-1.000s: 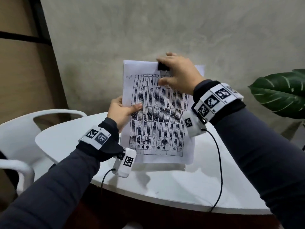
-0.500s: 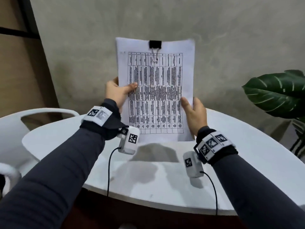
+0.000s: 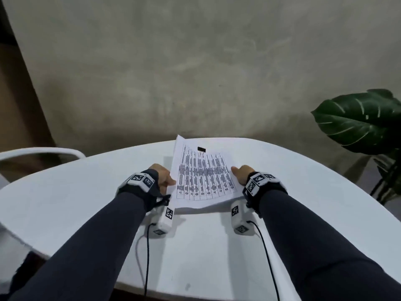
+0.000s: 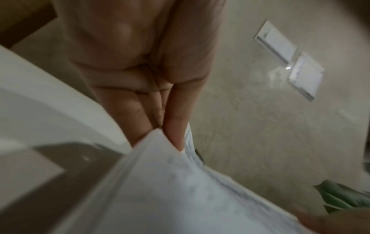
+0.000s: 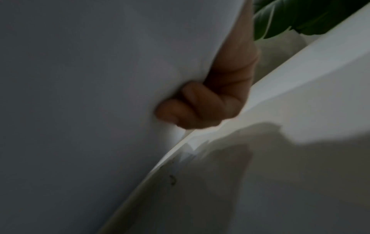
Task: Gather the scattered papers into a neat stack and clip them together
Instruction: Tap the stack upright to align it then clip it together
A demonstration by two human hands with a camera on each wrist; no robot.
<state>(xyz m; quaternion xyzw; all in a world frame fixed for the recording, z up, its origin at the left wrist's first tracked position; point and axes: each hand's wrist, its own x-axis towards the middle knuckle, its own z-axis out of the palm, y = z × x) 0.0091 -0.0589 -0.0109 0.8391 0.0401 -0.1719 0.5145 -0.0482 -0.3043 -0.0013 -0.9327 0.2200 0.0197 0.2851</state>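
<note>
Light, floppy clipped stack (image 3: 204, 179) sags over the bench (image 3: 86, 192); left hand (image 3: 163, 178) and right hand (image 3: 242, 175) each pinch a side edge; take hold there

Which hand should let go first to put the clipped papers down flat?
Probably the right hand: its edge of the clipped papers already lies low near the white table, while the left hand pinches the edge that stands raised.

1 paper stack (image 3: 204, 179), 1 clip (image 3: 201, 149), 2 hands, 1 table (image 3: 86, 192), 1 chair (image 3: 39, 152), 1 plant (image 3: 358, 120).
</note>
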